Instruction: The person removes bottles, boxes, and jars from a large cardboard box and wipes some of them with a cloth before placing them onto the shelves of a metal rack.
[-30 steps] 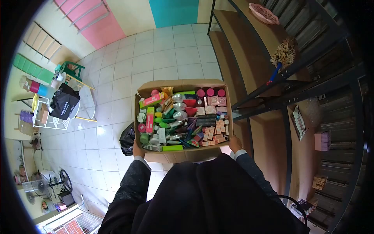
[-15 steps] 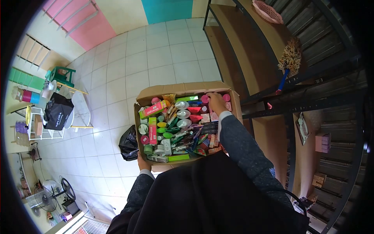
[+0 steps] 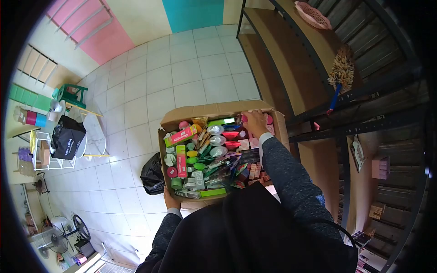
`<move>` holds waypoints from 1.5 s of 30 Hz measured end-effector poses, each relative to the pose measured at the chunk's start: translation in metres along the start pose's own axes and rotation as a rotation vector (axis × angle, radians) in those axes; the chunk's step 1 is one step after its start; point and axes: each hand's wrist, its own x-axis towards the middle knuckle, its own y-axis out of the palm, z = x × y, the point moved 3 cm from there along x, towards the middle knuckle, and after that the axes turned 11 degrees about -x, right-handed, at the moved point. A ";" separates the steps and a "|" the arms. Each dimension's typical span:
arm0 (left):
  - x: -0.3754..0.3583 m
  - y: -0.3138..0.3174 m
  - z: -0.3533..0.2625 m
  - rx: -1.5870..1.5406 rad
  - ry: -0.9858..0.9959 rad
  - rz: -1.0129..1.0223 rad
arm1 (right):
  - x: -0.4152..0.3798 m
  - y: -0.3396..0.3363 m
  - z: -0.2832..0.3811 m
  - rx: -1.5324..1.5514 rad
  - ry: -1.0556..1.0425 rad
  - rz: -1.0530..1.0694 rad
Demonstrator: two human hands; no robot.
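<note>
A cardboard carton (image 3: 200, 110) is packed with small cosmetics: pump bottles (image 3: 218, 140), green tubes, pink-and-green boxes (image 3: 182, 135) and several jars. At the carton's near left corner, my left hand (image 3: 171, 200) is closed around the outer edge. My right hand (image 3: 256, 123) is inside the far right corner, its curled fingers on a pink round container (image 3: 244, 119) that they partly cover. More pink containers (image 3: 269, 119) lie just right of these fingers. A white box marked CP2 (image 3: 199, 180) lies near the front.
Metal-framed shelving (image 3: 291, 59) runs along the right, holding a pink basket (image 3: 313, 15) and a duster (image 3: 341, 73). A black plastic bag (image 3: 153, 174) sits on the tiled floor left of the carton. Farther left are a small table (image 3: 94, 134), a black shopping bag (image 3: 68, 136) and a green stool (image 3: 73, 94).
The carton and both hands appear slightly lower and farther right as the view shifts. My right hand has moved a little left over the pink round container, covering more of it.
</note>
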 end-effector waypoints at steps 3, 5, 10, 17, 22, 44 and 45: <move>0.002 0.001 -0.007 0.025 -0.019 0.024 | 0.009 -0.037 -0.023 0.103 -0.002 0.035; 0.002 0.000 -0.008 0.053 -0.027 0.032 | 0.004 -0.090 -0.032 0.180 0.041 0.025; 0.010 -0.005 -0.020 0.261 -0.199 0.131 | 0.001 -0.175 -0.071 0.533 -0.076 0.011; 0.031 0.050 -0.227 -0.566 0.319 0.570 | -0.038 -0.308 -0.089 0.725 -0.397 -0.026; -0.062 0.081 -0.439 -1.022 0.459 1.342 | -0.083 -0.389 -0.087 0.823 -0.478 -0.050; -0.250 0.121 -0.567 -0.974 0.891 1.476 | -0.297 -0.626 -0.271 0.436 0.356 -0.658; -0.249 0.125 -0.561 -0.972 0.830 1.445 | -0.299 -0.636 -0.306 0.405 0.379 -0.698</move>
